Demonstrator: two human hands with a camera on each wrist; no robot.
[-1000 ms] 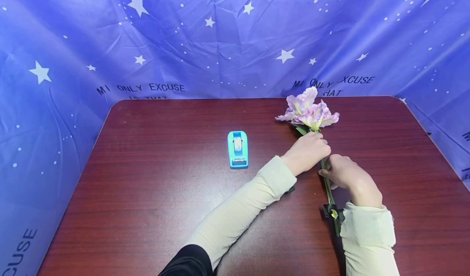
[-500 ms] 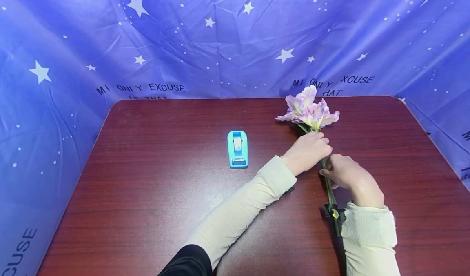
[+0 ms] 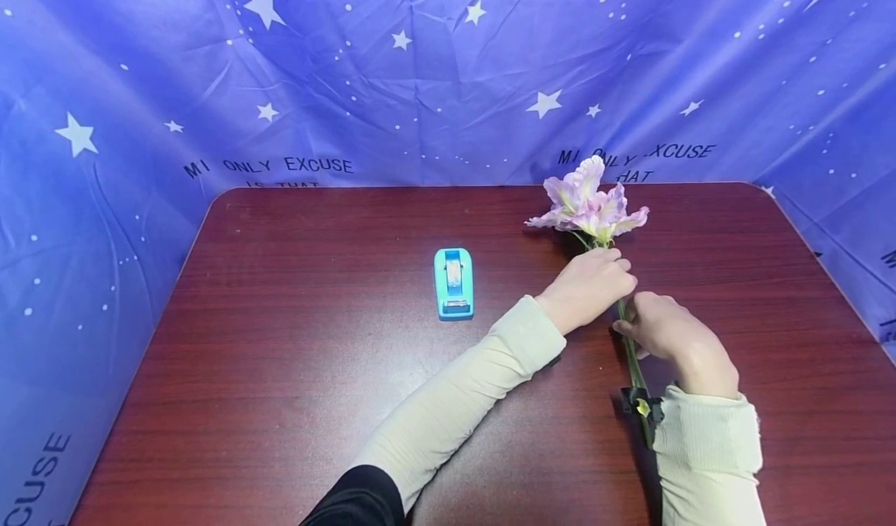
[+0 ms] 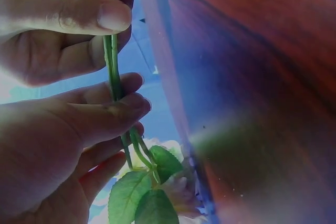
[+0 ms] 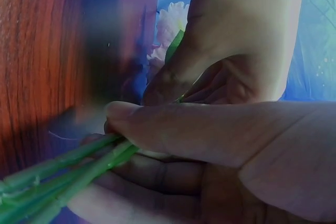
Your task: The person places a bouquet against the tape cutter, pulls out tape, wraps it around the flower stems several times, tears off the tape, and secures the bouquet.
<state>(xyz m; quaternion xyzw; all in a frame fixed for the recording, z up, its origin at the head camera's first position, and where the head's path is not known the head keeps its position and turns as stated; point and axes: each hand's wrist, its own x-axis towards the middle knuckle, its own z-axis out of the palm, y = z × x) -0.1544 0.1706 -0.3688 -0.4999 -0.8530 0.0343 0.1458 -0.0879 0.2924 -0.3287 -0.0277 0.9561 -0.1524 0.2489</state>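
Evidently, a bunch of pale lilac artificial-looking flowers point(image 3: 591, 211) is held by 2 hands over the right part of the wood-grain table point(image 3: 280, 355), the blossoms overlapping its far edge as seen from the head. Just below the blossoms, the green stems point(image 3: 633, 366) are pinched between the thumb and curled fingers of the left hand point(image 3: 588, 289). Lower down, near the left hand, the same stems are pinched by the right hand point(image 3: 675, 339), with its thumb laid over them and its fingers bent behind, as is shown by the wrist views. Whether the lower stem ends are resting on the table cannot be told. Below the left hand, 3 green leaves point(image 4: 128, 195) are seen in the left wrist view. Well apart from the flowers, a light-blue tape dispenser point(image 3: 467, 285) is set near the middle of the table, and a roll of tape point(image 3: 453, 273) is contained in its slot. Cream sleeves point(image 3: 448, 401) are worn on the arms, and the table is bordered by a blue curtain point(image 3: 413, 75) printed with white stars and black lettering
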